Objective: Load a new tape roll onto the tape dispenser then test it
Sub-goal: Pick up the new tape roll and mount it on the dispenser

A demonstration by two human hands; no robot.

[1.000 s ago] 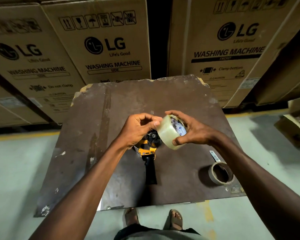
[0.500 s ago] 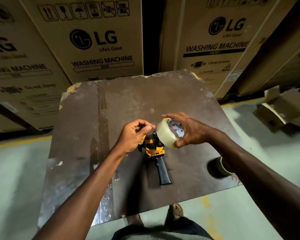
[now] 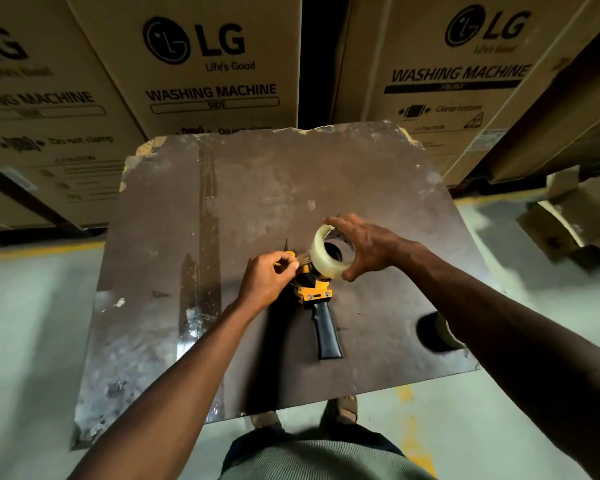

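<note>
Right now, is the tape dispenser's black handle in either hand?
No, the handle lies bare on the table; the right hand holds the tape roll.

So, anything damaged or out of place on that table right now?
The table top is worn: its far edge is chipped and ragged, and pale scuffs mark the left side. The tape dispenser and tape roll look intact.

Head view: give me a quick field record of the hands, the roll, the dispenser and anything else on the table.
left hand: pinching the pulled-out tape end by the dispenser's front
right hand: gripping the roll
roll: clear, at the dispenser's top; whether seated cannot be told
dispenser: yellow and black, lying on the table, handle toward the person
table: brown, worn
empty core: right edge, partly hidden by the right forearm
</note>
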